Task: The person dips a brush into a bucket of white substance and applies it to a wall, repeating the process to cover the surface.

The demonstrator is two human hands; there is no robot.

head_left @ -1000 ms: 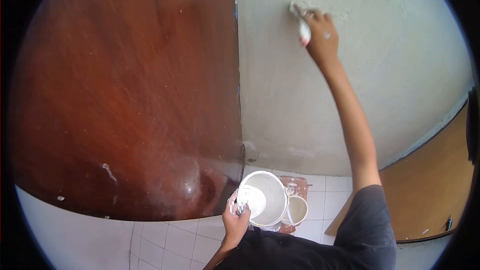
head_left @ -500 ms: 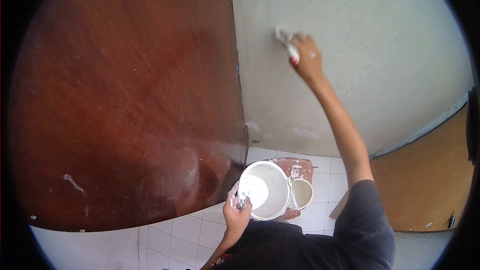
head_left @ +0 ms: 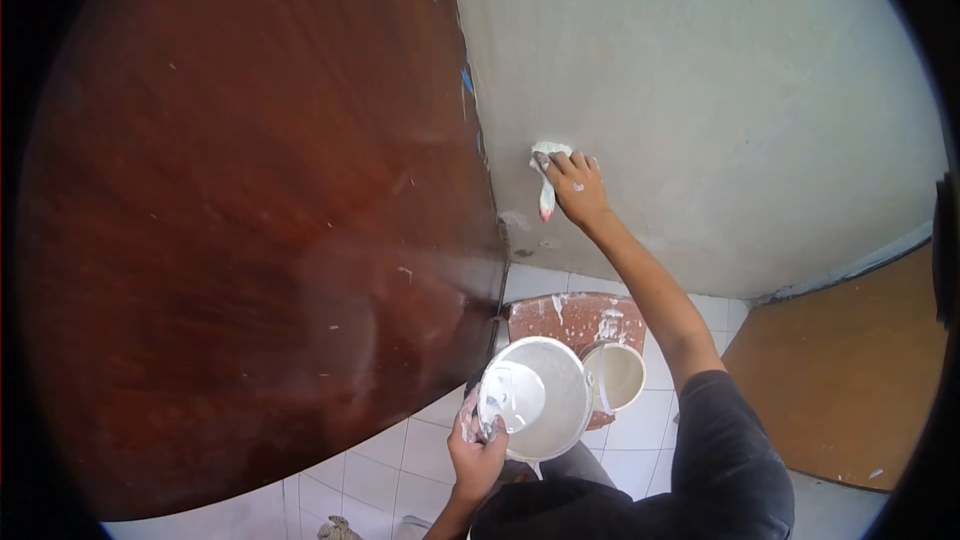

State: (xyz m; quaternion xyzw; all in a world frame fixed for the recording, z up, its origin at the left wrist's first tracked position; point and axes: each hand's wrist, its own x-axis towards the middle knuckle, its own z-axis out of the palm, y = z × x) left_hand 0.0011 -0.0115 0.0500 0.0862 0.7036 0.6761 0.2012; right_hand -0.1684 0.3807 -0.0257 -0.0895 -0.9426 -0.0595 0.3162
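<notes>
My right hand [head_left: 580, 185] grips a paintbrush [head_left: 547, 198] with a white, red-tipped handle. Its paint-loaded bristles press against the grey wall [head_left: 720, 120], close to the wall's left edge. Low in front of my body, my left hand [head_left: 478, 455] is closed on the rim of a white bucket [head_left: 562, 395]. The bucket is tilted a little, and white paint [head_left: 525, 395] shows inside it. White smears mark the fingers of both hands.
Below the wall stands a paint-spattered reddish-brown stool [head_left: 540, 315] with a smaller white pail [head_left: 625, 377] on it. A glossy dark-red wooden panel [head_left: 250, 240] fills the left side. A brown panel [head_left: 840, 370] is at the right, above white floor tiles [head_left: 375, 475].
My right hand has moved down the wall with the paintbrush, slightly left. My left hand still holds the bucket. The view has shifted, bringing more of the stool into sight.
</notes>
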